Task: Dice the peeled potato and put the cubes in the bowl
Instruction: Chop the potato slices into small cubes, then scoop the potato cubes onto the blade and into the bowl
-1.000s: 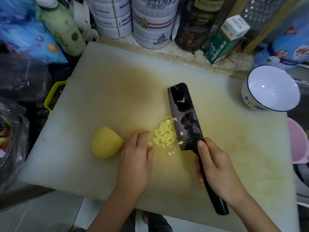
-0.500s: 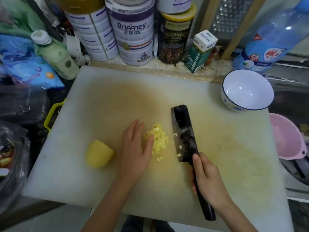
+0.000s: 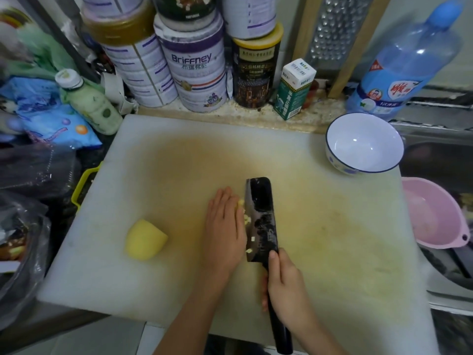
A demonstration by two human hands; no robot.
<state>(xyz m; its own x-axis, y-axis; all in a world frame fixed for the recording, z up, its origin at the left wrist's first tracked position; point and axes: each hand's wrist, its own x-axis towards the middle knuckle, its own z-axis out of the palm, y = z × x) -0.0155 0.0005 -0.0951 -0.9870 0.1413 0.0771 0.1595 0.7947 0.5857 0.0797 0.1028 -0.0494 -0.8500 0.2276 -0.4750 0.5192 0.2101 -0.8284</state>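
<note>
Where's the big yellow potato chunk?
In the head view, the potato chunk lies on the left part of the cutting board, just left of the left hand and not touching it, with the knife on that hand's other side.

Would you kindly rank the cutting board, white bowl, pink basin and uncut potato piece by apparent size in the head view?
1. cutting board, by far.
2. white bowl and pink basin: about alike, so unranked.
3. potato piece.
</note>
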